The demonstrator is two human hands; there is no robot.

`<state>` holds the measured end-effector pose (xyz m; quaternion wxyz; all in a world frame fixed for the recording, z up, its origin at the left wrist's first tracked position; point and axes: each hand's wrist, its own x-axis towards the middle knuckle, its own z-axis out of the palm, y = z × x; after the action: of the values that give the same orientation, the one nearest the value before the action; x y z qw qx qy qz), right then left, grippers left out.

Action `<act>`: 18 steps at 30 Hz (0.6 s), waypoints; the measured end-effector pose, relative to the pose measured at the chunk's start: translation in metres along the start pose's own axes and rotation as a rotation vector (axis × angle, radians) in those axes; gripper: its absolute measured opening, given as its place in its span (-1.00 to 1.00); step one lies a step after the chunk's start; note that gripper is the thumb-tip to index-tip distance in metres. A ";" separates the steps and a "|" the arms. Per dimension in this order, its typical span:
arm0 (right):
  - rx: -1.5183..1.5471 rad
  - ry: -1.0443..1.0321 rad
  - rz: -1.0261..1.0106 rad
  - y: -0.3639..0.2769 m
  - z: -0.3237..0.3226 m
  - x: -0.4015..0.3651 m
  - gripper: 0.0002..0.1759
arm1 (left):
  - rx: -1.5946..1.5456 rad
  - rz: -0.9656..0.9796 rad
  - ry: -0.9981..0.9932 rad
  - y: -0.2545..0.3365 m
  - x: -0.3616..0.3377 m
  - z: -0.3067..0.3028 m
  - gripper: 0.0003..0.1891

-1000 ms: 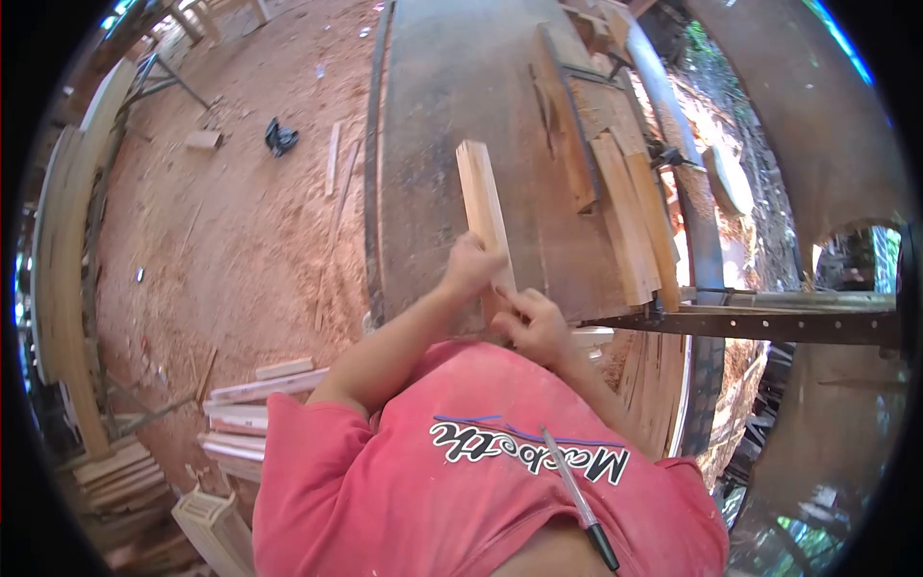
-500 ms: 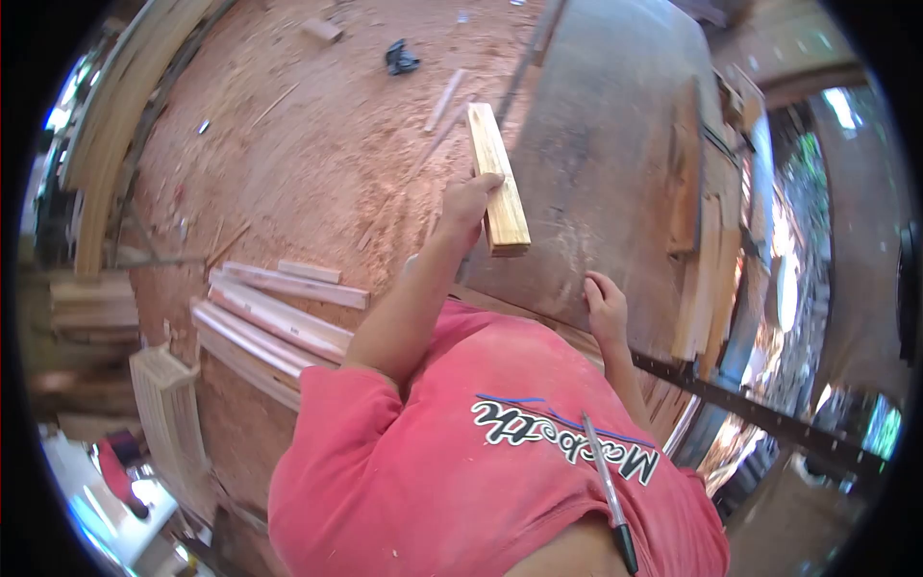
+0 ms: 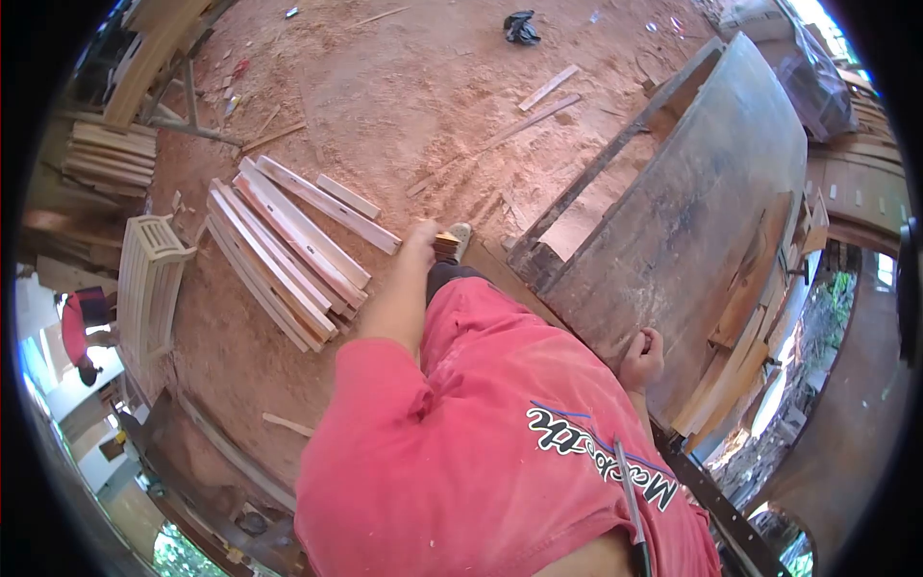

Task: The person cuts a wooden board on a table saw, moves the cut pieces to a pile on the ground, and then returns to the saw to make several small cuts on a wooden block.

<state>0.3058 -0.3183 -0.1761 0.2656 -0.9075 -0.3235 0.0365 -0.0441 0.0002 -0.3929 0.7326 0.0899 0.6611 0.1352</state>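
Left hand (image 3: 421, 238) fingers clamp a short pale wooden block (image 3: 445, 246). Right hand (image 3: 642, 359), fingers curled together, rests on the grey metal worktop's (image 3: 692, 221) near edge.

One wood piece (image 3: 446, 245), pale and short, is gripped in the left hand (image 3: 421, 236). It hangs low beside the leg, only its end visible.

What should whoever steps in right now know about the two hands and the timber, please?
Left hand: closed on a short wood piece, held low over the floor beside the stack of boards.
Right hand: curled at the edge of the worktable; whether it grips is unclear.
Done: the piece is off the worktable.
Left: it is not yet laid down; planks lie along the worktable's far side.
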 end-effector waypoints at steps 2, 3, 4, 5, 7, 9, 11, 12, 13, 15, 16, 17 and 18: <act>-0.018 0.000 0.019 -0.004 -0.002 0.001 -0.85 | -0.018 0.153 0.215 0.019 0.003 -0.024 -0.67; -0.024 -0.007 0.026 -0.005 -0.003 0.000 -0.85 | -0.093 0.204 0.280 0.030 0.027 -0.051 -0.66; -0.033 0.009 0.053 -0.007 -0.005 0.001 -0.85 | -0.168 0.257 0.343 0.042 0.052 -0.073 -0.65; -0.015 -0.020 0.051 -0.008 -0.008 0.003 -0.85 | -0.257 0.282 0.273 0.059 0.036 -0.082 -0.54; 0.072 -0.070 0.053 -0.003 -0.010 0.004 -0.85 | -0.241 0.253 0.268 0.088 -0.022 -0.088 -0.40; 0.253 -0.105 0.151 0.018 -0.017 0.009 -0.85 | -0.048 0.138 0.427 0.093 -0.011 -0.099 -0.29; 0.563 -0.133 0.428 0.012 -0.031 0.011 -0.86 | 0.195 0.212 0.409 0.065 0.012 -0.095 -0.29; 0.575 -0.119 0.439 0.017 -0.035 0.010 -0.86 | 0.426 0.274 0.391 0.052 0.018 -0.090 -0.28; 0.609 -0.011 0.415 0.029 -0.041 0.011 -0.85 | 0.654 0.307 0.344 0.039 0.024 -0.079 -0.33; 0.641 0.103 0.400 0.054 -0.057 0.007 -0.85 | 0.913 0.344 0.252 0.003 -0.002 -0.036 -0.50; 0.608 0.191 0.439 0.066 -0.066 0.004 -0.85 | 0.941 0.352 0.213 -0.014 -0.035 -0.006 -0.61; 0.575 0.276 0.473 0.079 -0.073 0.002 -0.85 | 0.970 0.309 0.169 -0.031 -0.039 0.008 -0.62; 0.580 0.276 0.474 0.095 -0.079 0.000 -0.85 | 0.996 0.265 0.126 -0.044 -0.039 0.015 -0.63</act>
<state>0.3783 -0.4161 -0.1567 0.5362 -0.8406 -0.0425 0.0643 -0.0287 -0.0535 -0.3680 0.5362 0.5022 0.6711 -0.0992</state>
